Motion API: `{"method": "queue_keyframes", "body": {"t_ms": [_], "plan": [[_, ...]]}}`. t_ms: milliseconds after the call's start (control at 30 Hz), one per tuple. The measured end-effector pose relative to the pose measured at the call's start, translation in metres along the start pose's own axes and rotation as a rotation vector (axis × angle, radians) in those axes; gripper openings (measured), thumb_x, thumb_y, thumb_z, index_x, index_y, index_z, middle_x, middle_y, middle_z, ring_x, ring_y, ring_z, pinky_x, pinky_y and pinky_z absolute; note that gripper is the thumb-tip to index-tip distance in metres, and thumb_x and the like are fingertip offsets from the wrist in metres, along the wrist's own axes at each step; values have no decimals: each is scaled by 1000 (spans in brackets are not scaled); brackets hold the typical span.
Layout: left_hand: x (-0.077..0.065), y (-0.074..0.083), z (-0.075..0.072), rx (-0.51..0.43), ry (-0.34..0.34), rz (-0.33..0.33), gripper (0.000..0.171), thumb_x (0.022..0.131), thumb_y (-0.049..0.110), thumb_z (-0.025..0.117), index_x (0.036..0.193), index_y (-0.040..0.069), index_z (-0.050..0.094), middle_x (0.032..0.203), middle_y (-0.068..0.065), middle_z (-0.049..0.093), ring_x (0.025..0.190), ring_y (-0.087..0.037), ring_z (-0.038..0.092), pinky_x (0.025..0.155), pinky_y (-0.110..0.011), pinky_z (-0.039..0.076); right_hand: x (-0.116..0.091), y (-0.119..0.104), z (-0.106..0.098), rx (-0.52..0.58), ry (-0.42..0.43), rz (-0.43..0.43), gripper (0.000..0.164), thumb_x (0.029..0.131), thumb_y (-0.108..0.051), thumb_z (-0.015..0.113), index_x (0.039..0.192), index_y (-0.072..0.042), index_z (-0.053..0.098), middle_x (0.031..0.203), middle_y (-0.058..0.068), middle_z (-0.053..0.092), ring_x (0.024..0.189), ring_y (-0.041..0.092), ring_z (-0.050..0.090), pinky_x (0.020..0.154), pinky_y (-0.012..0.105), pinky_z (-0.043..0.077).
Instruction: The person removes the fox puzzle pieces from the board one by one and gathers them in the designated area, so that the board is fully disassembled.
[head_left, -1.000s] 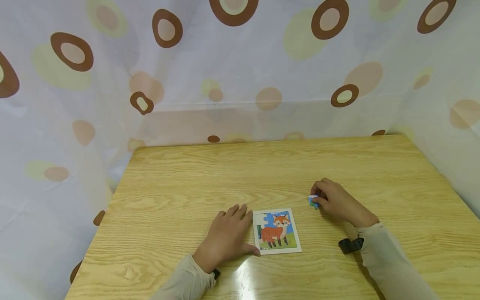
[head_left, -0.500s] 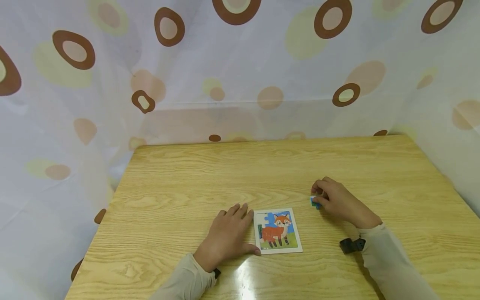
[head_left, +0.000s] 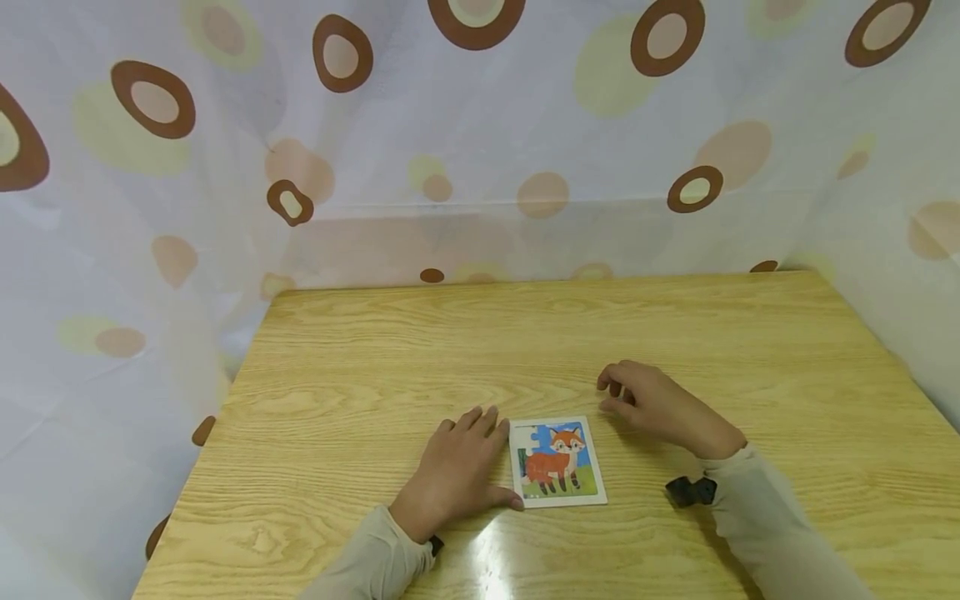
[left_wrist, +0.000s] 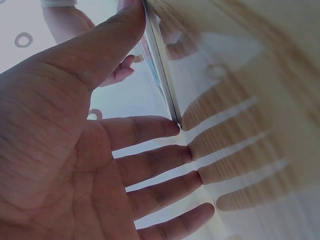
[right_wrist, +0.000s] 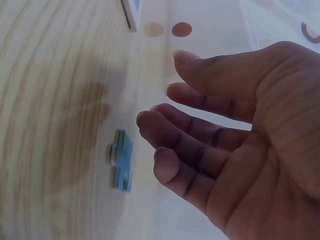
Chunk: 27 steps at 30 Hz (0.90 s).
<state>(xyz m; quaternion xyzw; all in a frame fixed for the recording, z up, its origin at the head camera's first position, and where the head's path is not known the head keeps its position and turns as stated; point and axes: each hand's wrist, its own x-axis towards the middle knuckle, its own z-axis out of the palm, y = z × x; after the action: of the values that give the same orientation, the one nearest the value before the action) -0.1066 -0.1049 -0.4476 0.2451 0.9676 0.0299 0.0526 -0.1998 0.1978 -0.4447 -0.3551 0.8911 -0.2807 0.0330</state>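
A fox jigsaw puzzle [head_left: 557, 467] in a white frame lies flat on the table, its upper left corner showing a pale gap. Beside its left edge rests my left hand [head_left: 455, 471], fingers spread and straight. The left wrist view shows the thumb [left_wrist: 112, 37] and index fingertip at the frame's edge. To the right of the puzzle, my right hand [head_left: 652, 408] hovers over the table with loosely bent fingers and nothing between them. A blue puzzle piece [right_wrist: 123, 159] lies on the table below those fingertips in the right wrist view; the hand hides it in the head view.
The wood-grain table [head_left: 420, 350] reaches back to a white curtain [head_left: 480, 125] with brown and yellow spots, which also runs along both sides. Light glares off the tabletop in front of the puzzle.
My right hand has let go of the blue puzzle piece and shifted a little left, towards the puzzle. The left hand has stayed at the frame.
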Motion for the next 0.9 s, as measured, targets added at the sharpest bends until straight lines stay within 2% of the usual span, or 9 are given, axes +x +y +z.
{"method": "queue_keyframes", "body": {"t_ms": [200,333,467,667,900], "plan": [[0,0,0,12,3,1,99,75,75,75,149,12,56,154,-11,51,140,-31,48,102,-49,47,6,-14,2,57,-66,-2,15,97,-6,72,109,-2,66,89,-4,60,70,5,51,62,29,48],[0,0,-1,14,2,-1,99,75,76,75,149,12,56,154,-11,51,140,-30,49,102,-49,47,11,-23,8,83,-97,-32,16,97,-8,72,110,-1,66,89,-4,61,71,5,52,63,28,49],[1,0,0,4,-1,-4,99,75,76,75,149,12,56,154,-11,51,140,-30,49,102,-50,47,17,-33,17,103,-127,-71,16,96,-7,72,109,-1,66,88,-4,59,70,4,50,62,27,48],[1,0,1,2,1,-1,98,75,75,75,148,13,56,154,-11,51,140,-31,49,102,-50,47,28,-43,35,199,-193,-118,17,96,-7,73,109,-1,65,80,-7,56,67,3,49,61,25,46],[0,-1,1,14,12,4,97,76,75,75,148,12,57,153,-12,53,139,-31,50,101,-50,48,34,-51,45,246,-250,-83,19,96,-6,72,112,0,64,78,-6,55,61,3,53,60,24,51]]}}
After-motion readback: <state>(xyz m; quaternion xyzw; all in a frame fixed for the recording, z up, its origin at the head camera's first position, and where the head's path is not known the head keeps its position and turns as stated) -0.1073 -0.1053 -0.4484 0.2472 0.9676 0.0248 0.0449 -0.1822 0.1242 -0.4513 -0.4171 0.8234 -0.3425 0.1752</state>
